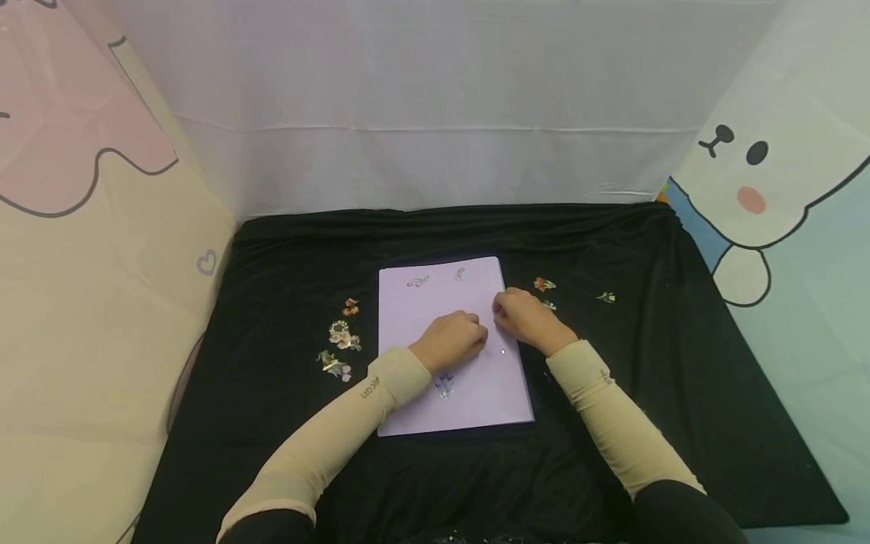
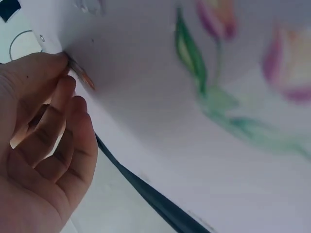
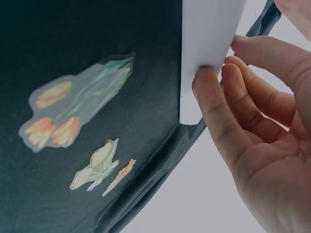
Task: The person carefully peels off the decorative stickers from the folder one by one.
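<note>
A pale lilac sheet lies on a black cloth. Flower stickers show on it: a pink tulip and a green sprig near the far edge, and a bluish bunch beside the left wrist. Above the sheet's middle, my left hand pinches a small, thin piece with an orange-brown end, apparently a flower sticker, between thumb and fingertip. My right hand is at the sheet's right edge, its fingertips touching that edge with the fingers loosely bent. Nothing shows in its grasp.
Left of the sheet, several flower stickers lie loosely grouped on the black cloth. On the right are orange tulips, pale yellow tulips and a small orange bud. A white curtain hangs behind.
</note>
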Demonstrator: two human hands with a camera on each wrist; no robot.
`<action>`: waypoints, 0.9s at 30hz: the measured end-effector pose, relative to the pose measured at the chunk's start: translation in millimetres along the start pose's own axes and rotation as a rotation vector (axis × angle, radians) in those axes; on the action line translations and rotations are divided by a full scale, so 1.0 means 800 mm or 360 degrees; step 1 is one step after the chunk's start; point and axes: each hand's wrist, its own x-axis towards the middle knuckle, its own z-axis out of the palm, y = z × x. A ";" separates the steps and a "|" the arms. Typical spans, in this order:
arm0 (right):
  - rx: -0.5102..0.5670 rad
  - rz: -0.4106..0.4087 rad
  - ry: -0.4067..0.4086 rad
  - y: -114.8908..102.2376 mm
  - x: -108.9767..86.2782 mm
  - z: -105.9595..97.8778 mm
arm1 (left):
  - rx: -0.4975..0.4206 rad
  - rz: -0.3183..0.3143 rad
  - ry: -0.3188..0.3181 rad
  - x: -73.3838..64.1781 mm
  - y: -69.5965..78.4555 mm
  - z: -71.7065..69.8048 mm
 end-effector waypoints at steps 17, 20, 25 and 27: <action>-0.0012 0.0006 -0.0040 0.000 0.003 -0.004 | 0.0107 0.0269 -0.0147 0.015 -0.017 -0.011; -0.0008 -0.0003 -0.0034 0.000 0.002 -0.004 | 0.0034 0.0244 -0.0254 0.019 -0.021 -0.011; 0.0003 -0.0046 -0.0001 0.000 0.000 -0.003 | -0.0103 0.0177 -0.0411 0.024 -0.026 -0.010; 0.0011 -0.0055 0.0009 0.001 0.000 -0.002 | -0.0144 0.0167 -0.0429 0.024 -0.027 -0.010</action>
